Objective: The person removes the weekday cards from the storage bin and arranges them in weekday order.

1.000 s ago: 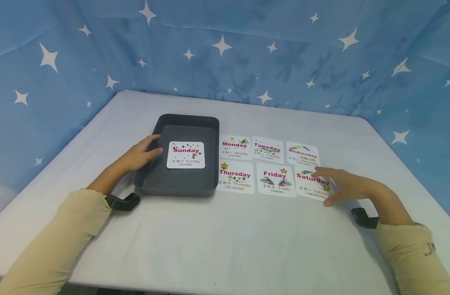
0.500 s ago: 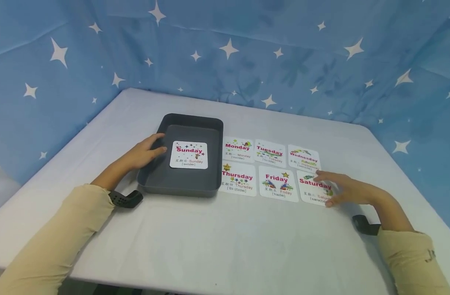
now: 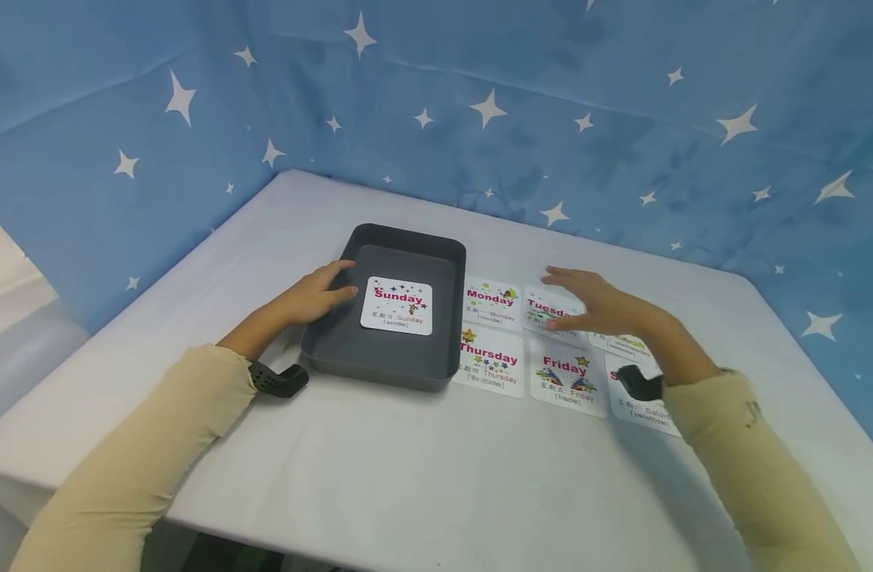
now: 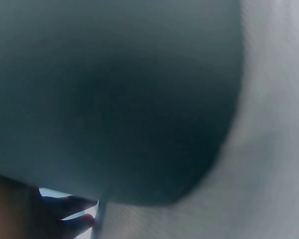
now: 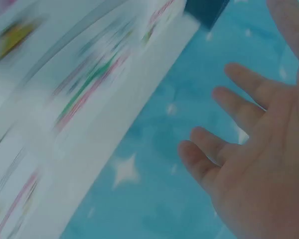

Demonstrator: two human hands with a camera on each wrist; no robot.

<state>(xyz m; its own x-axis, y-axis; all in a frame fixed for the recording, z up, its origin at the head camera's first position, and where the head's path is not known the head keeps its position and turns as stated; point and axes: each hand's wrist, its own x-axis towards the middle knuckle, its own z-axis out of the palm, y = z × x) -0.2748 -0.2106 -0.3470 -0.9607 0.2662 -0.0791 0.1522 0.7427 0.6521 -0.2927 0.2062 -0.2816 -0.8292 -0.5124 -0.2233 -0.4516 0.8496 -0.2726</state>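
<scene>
My left hand (image 3: pixel 312 295) is at the left rim of a dark grey tray (image 3: pixel 379 369), thumb and a finger spread and extending over the edge. In the left wrist view, the tray's dark wall (image 4: pixel 114 99) hides most of that hand. A white Sunday card (image 3: pixel 398 305) lies flat inside the tray. With fingers spread and nothing held, my right hand (image 3: pixel 604 306) is raised above the Tuesday card (image 3: pixel 546 303). The right wrist view shows its bare palm (image 5: pixel 269 159). The Monday (image 3: pixel 491 303), Thursday (image 3: pixel 489 361) and Friday (image 3: pixel 567 377) cards lie near it.
The Wednesday card (image 3: pixel 619 346) and Saturday card (image 3: pixel 639 409) are partly covered by the right forearm and its black wrist camera (image 3: pixel 639 384). A white cloth covers the table (image 3: pixel 422 469). A blue star-patterned curtain (image 3: pixel 436 71) stands behind.
My right hand has lifted from beside the Saturday card and moved left over the Tuesday card. My left hand stays at the tray rim. The head view has turned, shifting everything rightward.
</scene>
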